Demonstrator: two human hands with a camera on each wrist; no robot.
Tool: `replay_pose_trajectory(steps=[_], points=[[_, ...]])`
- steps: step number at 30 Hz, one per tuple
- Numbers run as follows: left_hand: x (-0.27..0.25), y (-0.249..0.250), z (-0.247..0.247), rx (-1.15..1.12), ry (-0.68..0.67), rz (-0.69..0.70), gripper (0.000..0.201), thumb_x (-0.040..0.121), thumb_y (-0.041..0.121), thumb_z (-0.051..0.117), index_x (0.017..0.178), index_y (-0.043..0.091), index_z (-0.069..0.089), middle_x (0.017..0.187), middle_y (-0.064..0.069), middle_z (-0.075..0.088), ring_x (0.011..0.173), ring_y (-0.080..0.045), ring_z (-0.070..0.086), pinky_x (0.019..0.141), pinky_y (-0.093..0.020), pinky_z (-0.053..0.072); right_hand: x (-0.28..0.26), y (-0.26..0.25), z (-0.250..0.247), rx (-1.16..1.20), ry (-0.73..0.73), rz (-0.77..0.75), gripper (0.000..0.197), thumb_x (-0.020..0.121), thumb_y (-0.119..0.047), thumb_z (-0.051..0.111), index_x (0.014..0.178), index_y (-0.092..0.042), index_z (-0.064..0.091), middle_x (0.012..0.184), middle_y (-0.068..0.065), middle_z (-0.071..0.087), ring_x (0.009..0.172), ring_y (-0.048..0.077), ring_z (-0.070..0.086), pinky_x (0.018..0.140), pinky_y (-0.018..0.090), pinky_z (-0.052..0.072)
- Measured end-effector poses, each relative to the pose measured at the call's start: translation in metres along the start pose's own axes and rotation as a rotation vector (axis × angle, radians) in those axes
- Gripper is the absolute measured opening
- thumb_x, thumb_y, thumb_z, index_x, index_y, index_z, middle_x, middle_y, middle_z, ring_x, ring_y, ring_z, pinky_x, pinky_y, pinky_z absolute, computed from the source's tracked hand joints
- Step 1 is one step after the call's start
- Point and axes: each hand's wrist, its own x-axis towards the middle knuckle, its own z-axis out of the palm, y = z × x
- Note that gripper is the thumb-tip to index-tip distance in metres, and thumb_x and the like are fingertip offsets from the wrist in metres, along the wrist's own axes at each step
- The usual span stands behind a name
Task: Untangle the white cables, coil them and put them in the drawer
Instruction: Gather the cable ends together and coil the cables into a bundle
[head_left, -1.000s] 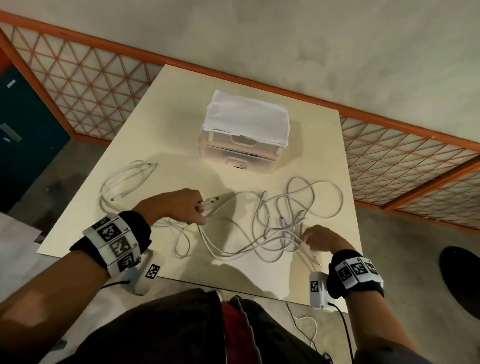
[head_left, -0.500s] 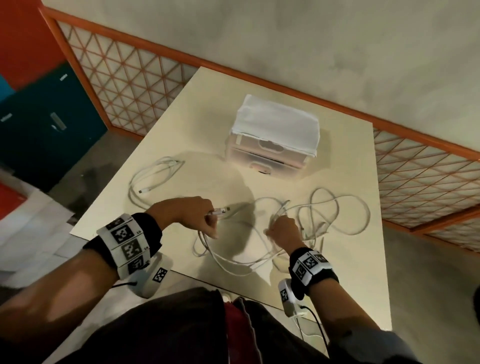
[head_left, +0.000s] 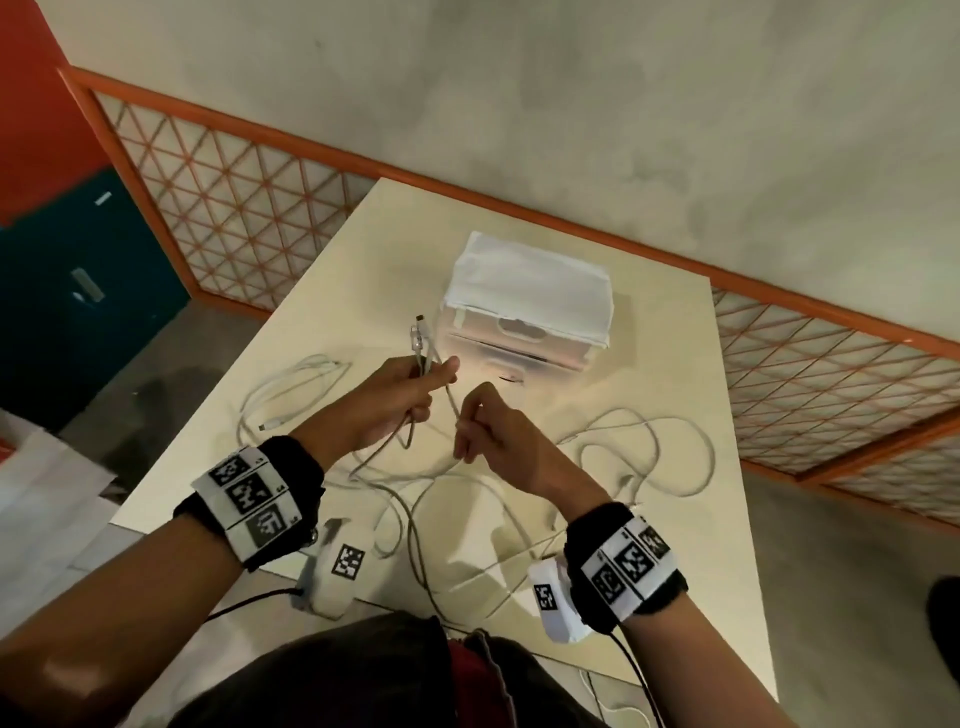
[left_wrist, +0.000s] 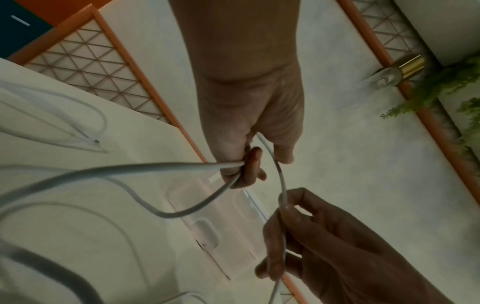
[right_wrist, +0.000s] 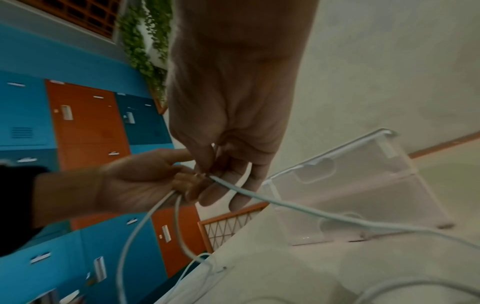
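Above the table, my left hand (head_left: 410, 395) grips a white cable folded over, its two connector ends (head_left: 418, 335) sticking up past my thumb. My right hand (head_left: 480, 423) pinches the same cable (left_wrist: 281, 179) a short way below. The rest of that cable trails down into the tangle of white cables (head_left: 644, 457) on the table. A clear plastic drawer unit (head_left: 524, 322) with a white cloth on top stands behind my hands, its drawers closed. In the right wrist view the cable (right_wrist: 285, 207) runs from my fingers toward the drawer unit (right_wrist: 363, 195).
A separate white cable (head_left: 291, 389) lies looped at the table's left side. The cream table (head_left: 675, 364) ends close to my body, and cable strands hang over its near edge. A lattice railing (head_left: 234, 218) and blue and orange lockers (right_wrist: 78, 123) surround the table.
Both hands have risen from the table. My left hand lifted the cable ends upright toward the drawer unit. My right hand left the tangle at the right and came over to pinch the cable beside my left.
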Motion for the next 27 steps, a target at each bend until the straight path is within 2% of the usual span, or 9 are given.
replay_pose_trajectory(steps=[2,4,9,11,13,17,20,23,27], points=[[0.003,0.003,0.004,-0.039,0.002,0.012,0.023,0.096,0.026,0.049,0.082,0.008,0.056,0.068,0.005,0.040,0.044,-0.002,0.030,0.043,-0.013,0.030,0.002,-0.002,0.006,-0.022,-0.018,-0.008,0.010,0.098,-0.013,0.042,0.091,-0.015,0.035,0.068,-0.008,0.060,0.058,0.006,0.056,0.064,0.027,0.049],[0.003,0.006,0.009,-0.108,0.011,0.033,0.028,0.100,0.023,0.040,0.076,0.012,0.050,0.073,0.001,0.040,0.047,-0.003,0.033,0.046,-0.014,0.033,0.001,-0.001,0.010,0.011,0.023,0.008,0.012,0.098,-0.017,0.046,0.093,-0.014,0.036,0.068,-0.004,0.061,0.055,0.005,0.054,0.060,0.022,0.047],[-0.003,0.018,0.016,-0.197,-0.018,0.077,0.034,0.101,0.027,0.032,0.071,0.017,0.044,0.080,0.002,0.045,0.068,-0.010,0.038,0.067,-0.023,0.033,-0.002,0.003,0.012,0.141,0.133,0.102,0.027,0.095,-0.032,0.052,0.105,-0.011,0.039,0.068,0.000,0.061,0.052,0.012,0.052,0.057,0.023,0.044],[-0.006,0.024,0.017,-0.218,-0.055,0.101,0.035,0.101,0.029,0.030,0.070,0.017,0.042,0.084,0.002,0.047,0.076,-0.010,0.042,0.072,-0.027,0.035,0.001,-0.001,0.012,0.180,0.105,0.120,0.029,0.092,-0.036,0.057,0.110,-0.017,0.043,0.067,-0.003,0.060,0.050,0.011,0.051,0.056,0.025,0.045],[-0.009,0.030,0.020,-0.252,-0.117,0.128,0.036,0.101,0.031,0.028,0.070,0.017,0.041,0.083,0.001,0.053,0.081,-0.011,0.049,0.074,-0.028,0.038,0.008,-0.009,0.015,0.166,0.054,0.125,0.023,0.086,-0.037,0.065,0.099,-0.026,0.050,0.063,-0.006,0.056,0.049,0.007,0.048,0.054,0.022,0.042],[-0.017,0.040,0.020,-0.335,-0.245,0.172,0.037,0.101,0.030,0.025,0.070,0.015,0.039,0.060,0.004,0.049,0.061,-0.013,0.050,0.065,-0.022,0.046,0.020,-0.016,0.019,0.160,0.126,0.159,0.042,0.081,-0.031,0.072,0.052,-0.027,0.042,0.048,-0.008,0.033,0.047,0.010,0.029,0.053,0.026,0.025],[-0.021,0.043,0.010,-0.349,-0.240,0.216,0.037,0.100,0.033,0.026,0.069,0.016,0.039,0.053,0.010,0.033,0.044,-0.005,0.032,0.050,-0.018,0.035,0.024,-0.015,0.014,0.085,0.175,0.168,0.017,0.080,-0.031,0.070,0.064,-0.025,0.065,0.062,0.009,0.050,0.056,0.022,0.044,0.059,0.035,0.035],[-0.026,0.056,-0.004,-0.422,-0.242,0.267,0.033,0.092,0.039,0.034,0.067,0.019,0.042,0.050,0.012,0.028,0.038,-0.001,0.024,0.041,-0.017,0.018,0.023,0.006,0.005,-0.261,0.213,0.181,0.013,0.081,-0.027,0.069,0.079,-0.014,0.067,0.082,0.004,0.044,0.073,0.021,0.047,0.068,0.033,0.037],[-0.036,0.076,-0.026,-0.265,-0.077,0.337,0.036,0.094,0.039,0.041,0.063,0.023,0.039,0.046,0.011,0.026,0.038,-0.002,0.018,0.040,-0.021,0.011,0.006,0.043,-0.014,-0.260,0.322,0.338,0.014,0.080,-0.024,0.073,0.077,-0.020,0.060,0.098,0.011,0.044,0.098,0.036,0.055,0.083,0.035,0.044]])
